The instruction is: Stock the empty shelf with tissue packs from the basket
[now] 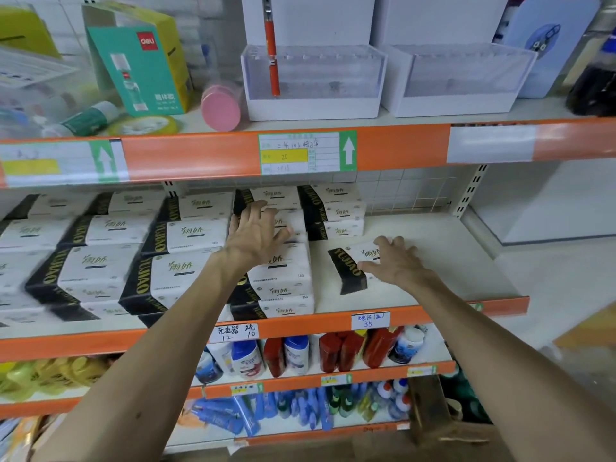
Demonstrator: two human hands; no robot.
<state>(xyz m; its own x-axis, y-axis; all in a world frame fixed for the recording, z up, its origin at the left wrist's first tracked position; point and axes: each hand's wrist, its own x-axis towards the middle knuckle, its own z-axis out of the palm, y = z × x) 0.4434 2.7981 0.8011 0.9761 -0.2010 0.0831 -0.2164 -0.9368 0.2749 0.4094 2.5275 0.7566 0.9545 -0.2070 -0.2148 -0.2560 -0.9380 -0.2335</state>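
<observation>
left hand (258,233): fingers spread wide, palm down, laid flat against the top of the stacked tissue packs (280,268); it grips nothing.
right hand (395,261): open, fingers loosely curled, resting on the right part of a single tissue pack (350,270); thumb lies along its near edge, fingers over its far edge; whether it pinches the pack or only rests on it cannot be told.
single tissue pack: flat on the shelf board (443,261), black end band to the left, just beside the stack under the left hand, with a narrow gap between them.
stacked packs: several layers and rows, filling the left and middle of the shelf; white wrap with black bands.
shelf board: bare to the right of the single pack, up to the orange front rail (416,315).
above: orange pen (273,58) upright in a clear display box (313,85), pink-capped tube (221,106), green carton (140,61).
below: bottles (296,355) on the lower shelves.
basket: not in view.
</observation>
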